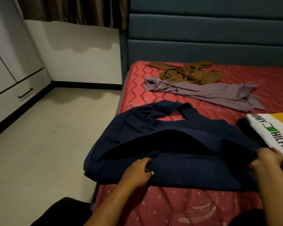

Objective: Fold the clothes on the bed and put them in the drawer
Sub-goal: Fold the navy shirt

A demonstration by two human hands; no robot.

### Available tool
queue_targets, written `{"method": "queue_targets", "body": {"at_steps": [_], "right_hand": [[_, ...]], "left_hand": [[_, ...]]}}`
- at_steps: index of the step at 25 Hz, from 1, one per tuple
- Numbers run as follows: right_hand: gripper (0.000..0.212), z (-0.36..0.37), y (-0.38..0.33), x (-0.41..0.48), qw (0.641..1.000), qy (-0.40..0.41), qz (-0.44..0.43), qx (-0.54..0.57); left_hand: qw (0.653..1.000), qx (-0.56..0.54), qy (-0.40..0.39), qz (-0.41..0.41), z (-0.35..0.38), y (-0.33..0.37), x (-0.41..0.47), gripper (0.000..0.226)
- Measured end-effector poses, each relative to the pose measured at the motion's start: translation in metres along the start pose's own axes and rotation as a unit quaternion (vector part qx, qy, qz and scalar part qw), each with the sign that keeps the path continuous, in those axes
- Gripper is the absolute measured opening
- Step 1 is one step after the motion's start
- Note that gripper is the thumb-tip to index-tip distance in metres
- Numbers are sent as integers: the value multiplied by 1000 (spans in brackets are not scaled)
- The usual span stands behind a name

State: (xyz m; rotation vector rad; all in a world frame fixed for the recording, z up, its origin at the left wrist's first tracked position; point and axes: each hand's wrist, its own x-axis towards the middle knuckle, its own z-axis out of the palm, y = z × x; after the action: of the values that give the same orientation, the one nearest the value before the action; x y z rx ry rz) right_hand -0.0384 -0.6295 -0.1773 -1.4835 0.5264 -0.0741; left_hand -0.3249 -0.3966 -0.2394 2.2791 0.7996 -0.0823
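On the near left part of the red mattress [170, 206] we see the navy garment [178, 139], spread flat w/ its neck opening toward the headboard [203, 38] and its lower part doubled up into a thick fold along the near edge. Its left side hangs a bit over the mattress edge. The left hand [140, 172] sits on that fold near its middle, fingers curled in and thumb pressed against them, pinching a ridge of the navy cloth. The right hand [266, 162] is at the garment's right end, on the cloth, but it's blurred, so we can't tell if it's pinching or just pressing.

Just beside the right hand, at the frame's right edge, lies a folded white shirt [273, 132] w/ printed lettering and a yellow band, resting on a black item [248, 129]. Further up the bed a purple-grey garment [211, 93] lies crumpled and stretched out sideways, unfolded. Behind it, touching, is a brown garment [191, 73], bunched up near the headboard.

Across the floor [47, 144] to the left, well apart from the bed, is a white cabinet w/ a drawer [10, 103]. It's closed, w/ a dark handle [25, 93]. A brown curtain [72, 10] hangs at top left.
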Motion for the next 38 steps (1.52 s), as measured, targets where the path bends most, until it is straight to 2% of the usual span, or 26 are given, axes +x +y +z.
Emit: {"method": "queue_targets", "body": {"at_steps": [2,3,4,6,8,9,10,13,16,19,21,22,23,25,28,29,30,33,36,38], "right_hand": [[53,7,0,-11,984,54,-55,-158],[57,13,1,-19,956,41,-123,-263],[59,19,2,-29,912,-8,-207,-353],[67,33,18,-52,789,-170,-338,-485],[82,45,39,-69,627,-314,-366,-612],[84,50,53,-73,573,-357,-356,-646],[80,54,63,-76,555,-372,-353,-655],[56,60,76,-73,594,-296,-423,-616],[50,62,74,-60,609,-221,-470,-600],[44,58,68,-58,609,-203,-484,-595],[43,51,62,-57,597,-206,-492,-599],[45,46,55,-58,587,-235,-486,-604],[49,42,51,-56,582,-296,-459,-603],[57,26,41,-60,568,-442,-347,-601],[59,4,30,-67,481,-553,-196,-651],[57,-3,28,-68,474,-569,-160,-653],[55,-7,26,-66,492,-574,-139,-640],[49,-21,19,-39,625,-500,-153,-580],[51,-41,10,-2,733,-312,-162,-582],[60,-51,7,8,803,-207,-98,-550]], "left_hand": [[999,-28,18,-11,0,-2,4,47],[998,-41,31,-20,1,-2,7,42],[997,-53,46,-32,3,-2,10,36],[989,-110,79,-65,4,-3,16,23],[952,-270,97,-107,0,1,19,19],[921,-355,94,-129,-3,4,20,24],[893,-414,90,-150,-7,8,19,29],[837,-499,112,-196,-15,9,21,30],[795,-548,136,-222,-18,8,24,22],[785,-560,140,-224,-18,12,20,18],[787,-559,143,-221,-17,12,10,19],[785,-559,147,-221,-16,11,2,19],[782,-562,148,-225,-14,7,-3,19],[781,-559,143,-240,-12,0,-20,20],[792,-532,113,-278,-4,-9,-37,22],[794,-527,109,-283,-2,-10,-43,21],[795,-524,112,-285,0,-12,-46,21],[812,-478,192,-274,1,-20,-54,23],[877,-271,320,-234,-2,-16,-67,26],[915,-103,367,-132,-5,-7,-74,22]]}}
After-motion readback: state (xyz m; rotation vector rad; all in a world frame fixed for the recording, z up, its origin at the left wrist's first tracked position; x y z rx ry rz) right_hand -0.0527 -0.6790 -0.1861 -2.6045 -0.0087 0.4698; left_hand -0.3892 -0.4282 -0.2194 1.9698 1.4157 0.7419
